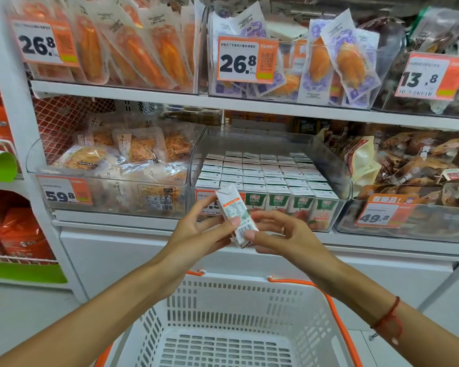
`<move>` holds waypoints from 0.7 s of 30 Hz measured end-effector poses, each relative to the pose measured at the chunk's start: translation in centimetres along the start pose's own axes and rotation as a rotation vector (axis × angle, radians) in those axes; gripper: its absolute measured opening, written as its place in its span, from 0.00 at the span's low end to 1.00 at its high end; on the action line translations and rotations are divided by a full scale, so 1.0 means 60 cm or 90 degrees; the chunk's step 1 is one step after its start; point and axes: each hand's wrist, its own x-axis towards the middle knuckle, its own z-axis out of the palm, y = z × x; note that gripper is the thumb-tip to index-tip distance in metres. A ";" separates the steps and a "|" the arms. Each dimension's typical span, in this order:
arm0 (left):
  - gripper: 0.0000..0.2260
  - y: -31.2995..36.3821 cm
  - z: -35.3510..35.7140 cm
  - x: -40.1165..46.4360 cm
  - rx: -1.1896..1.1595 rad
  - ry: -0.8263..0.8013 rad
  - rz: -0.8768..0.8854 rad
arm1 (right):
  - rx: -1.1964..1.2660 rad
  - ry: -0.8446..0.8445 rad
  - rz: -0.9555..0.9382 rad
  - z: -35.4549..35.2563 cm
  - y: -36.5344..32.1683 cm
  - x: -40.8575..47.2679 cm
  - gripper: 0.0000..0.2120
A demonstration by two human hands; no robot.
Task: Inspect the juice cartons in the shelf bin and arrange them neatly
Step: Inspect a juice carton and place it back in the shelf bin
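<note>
A: Shop aisle, white shelving (154, 98), clear bins of packaged snacks with orange price tags. Status on the juice job?

B: Mid-inspection, I'd say. One juice carton (235, 217) is out of the shelf bin (337, 165) and held up in front of it, side panel and barcode facing the camera, tilted with its top leaning left.

A: Grip?

B: Both hands on it. Left hand (196, 229) has its fingers curled round the carton's left side, thumb pressed across the printed face near the middle. Right hand (284, 234) pinches the lower end by the barcode, thumb tip on the face; the other fingers are loosely bent and slightly spread, clear of the carton as far as I can see.

A: And beyond the fingers?

B: Just behind them, the bin's front wall with its own price tag, partly hidden by the carton. Inside, the packed cartons (263, 173) stand in tight rows, tops level. Front row shows green "100%" labels. I can't pick out the gap this carton came from.

A: What's left?

B: My read: finish the check, slot it back upright. The rest already looks neat, so little arranging remains. Below the wrists sits a white basket (236, 313) with orange handles.
</note>
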 end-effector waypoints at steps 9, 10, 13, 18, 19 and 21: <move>0.10 -0.009 -0.007 0.003 0.091 0.031 -0.069 | -0.437 0.132 -0.282 0.015 0.026 -0.011 0.27; 0.09 -0.009 -0.009 0.004 0.099 0.035 -0.060 | -0.437 0.111 -0.275 0.013 0.025 -0.009 0.27; 0.11 -0.009 -0.021 0.012 0.228 0.050 0.003 | -0.305 0.072 -0.210 0.002 0.018 -0.002 0.19; 0.20 0.000 -0.027 0.010 0.438 0.021 0.150 | -0.191 0.075 -0.154 0.000 0.015 0.016 0.17; 0.22 0.002 -0.027 0.010 0.482 0.026 0.181 | -0.179 0.047 -0.161 0.004 0.011 0.020 0.19; 0.25 0.012 -0.028 0.016 0.533 0.047 0.241 | -0.184 0.015 -0.205 0.009 0.001 0.030 0.23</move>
